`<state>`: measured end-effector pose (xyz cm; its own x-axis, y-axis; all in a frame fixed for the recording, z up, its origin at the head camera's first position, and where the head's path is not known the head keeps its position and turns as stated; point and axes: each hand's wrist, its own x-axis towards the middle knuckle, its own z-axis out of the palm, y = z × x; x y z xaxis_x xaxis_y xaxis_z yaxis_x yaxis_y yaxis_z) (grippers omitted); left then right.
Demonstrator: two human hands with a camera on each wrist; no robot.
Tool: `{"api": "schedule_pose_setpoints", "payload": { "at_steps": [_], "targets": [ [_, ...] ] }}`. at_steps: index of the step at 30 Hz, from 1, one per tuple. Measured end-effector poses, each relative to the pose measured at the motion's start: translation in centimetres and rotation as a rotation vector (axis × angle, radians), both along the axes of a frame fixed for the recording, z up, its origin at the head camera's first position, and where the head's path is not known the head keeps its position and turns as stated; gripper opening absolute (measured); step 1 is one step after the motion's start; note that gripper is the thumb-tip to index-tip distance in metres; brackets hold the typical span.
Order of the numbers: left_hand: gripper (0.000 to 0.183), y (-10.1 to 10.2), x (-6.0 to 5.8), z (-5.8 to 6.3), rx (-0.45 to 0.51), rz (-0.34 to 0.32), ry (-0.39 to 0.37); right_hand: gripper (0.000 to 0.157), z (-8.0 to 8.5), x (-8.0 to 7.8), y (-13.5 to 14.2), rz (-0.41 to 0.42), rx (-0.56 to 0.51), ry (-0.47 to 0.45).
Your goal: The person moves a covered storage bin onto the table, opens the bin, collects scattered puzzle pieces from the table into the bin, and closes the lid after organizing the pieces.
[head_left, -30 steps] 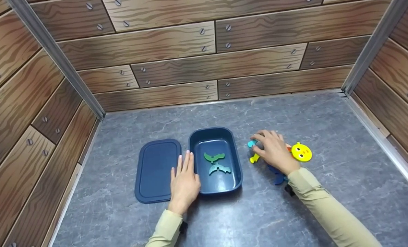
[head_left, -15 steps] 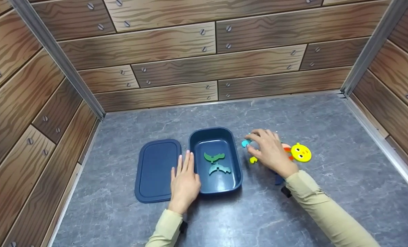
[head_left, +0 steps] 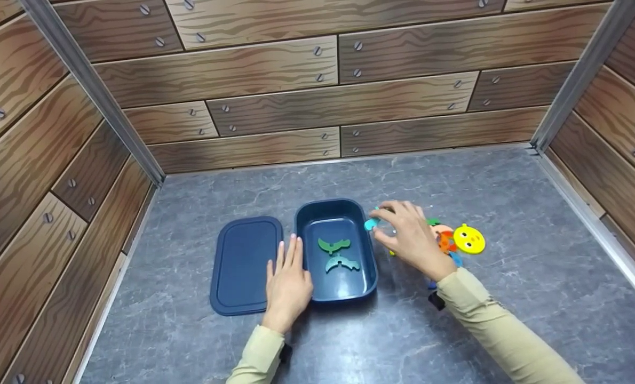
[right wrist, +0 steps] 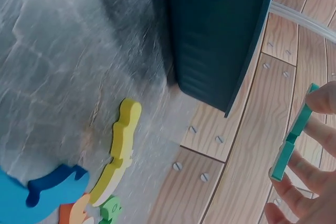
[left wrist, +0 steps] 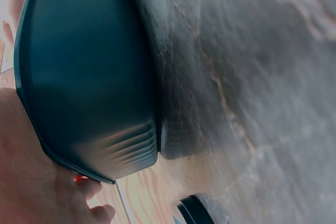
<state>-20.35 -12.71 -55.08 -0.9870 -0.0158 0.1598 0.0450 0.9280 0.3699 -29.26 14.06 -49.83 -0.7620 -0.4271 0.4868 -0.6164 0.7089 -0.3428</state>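
A dark blue box (head_left: 371, 277) stands uncovered on the table, with a green toy piece (head_left: 333, 245) and a pale teal toy piece (head_left: 342, 263) lying flat inside. My left hand (head_left: 288, 288) rests along its left rim, fingers straight. Just beyond the right rim, my right hand (head_left: 411, 237) pinches a turquoise toy piece (right wrist: 292, 139) between thumb and fingers, raised off the table in the right wrist view. Under that hand lies a yellow toy piece (right wrist: 118, 150), mostly hidden from the head view.
The box's flat lid (head_left: 243, 266) lies left of the box. To the right are more colourful pieces, among them a yellow round animal face (head_left: 469, 239), an orange piece (head_left: 445, 241) and a blue piece (right wrist: 58, 184). Wood-patterned walls (head_left: 275, 112) close off the back and sides.
My right hand has moved left toward the box, carrying the turquoise toy piece to its right rim. More of the pieces behind that hand now show. The left hand has stayed put.
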Motion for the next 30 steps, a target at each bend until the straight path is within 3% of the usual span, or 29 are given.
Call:
{"api": "schedule_pose_setpoints", "payload": {
  "at_steps": [15,30],
  "targets": [
    [0.065,0.1,0.1,0.1,-0.007,0.012,-0.015,0.029,0.3,0.4,-2.3,0.072,0.022,0.029],
    [0.065,0.2,0.0,0.1,-0.007,0.012,-0.016,0.031,0.0,0.8,-4.9,0.102,0.059,-0.002]
  ]
}}
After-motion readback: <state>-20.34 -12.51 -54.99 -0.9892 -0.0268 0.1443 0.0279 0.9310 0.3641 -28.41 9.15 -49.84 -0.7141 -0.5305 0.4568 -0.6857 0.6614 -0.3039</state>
